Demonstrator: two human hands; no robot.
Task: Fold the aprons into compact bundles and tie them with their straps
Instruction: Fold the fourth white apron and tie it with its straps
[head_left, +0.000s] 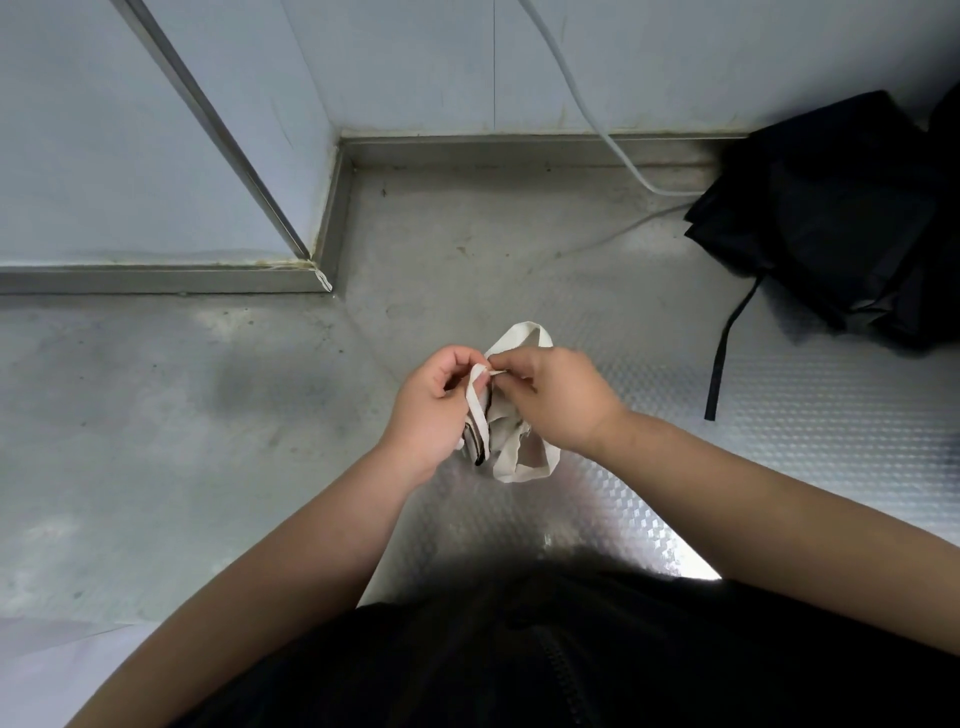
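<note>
Steel surface: black apron heap w/ strap far right, white cable beside.

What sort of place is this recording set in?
Probably a commercial kitchen or prep room: an embossed stainless steel counter with a raised steel lip, pale wall panels, and heaped black aprons near the cream apron in hand.

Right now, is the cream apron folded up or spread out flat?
Folded up: the cream apron is a small bundle, left hand and right hand pinching its strap.
</note>
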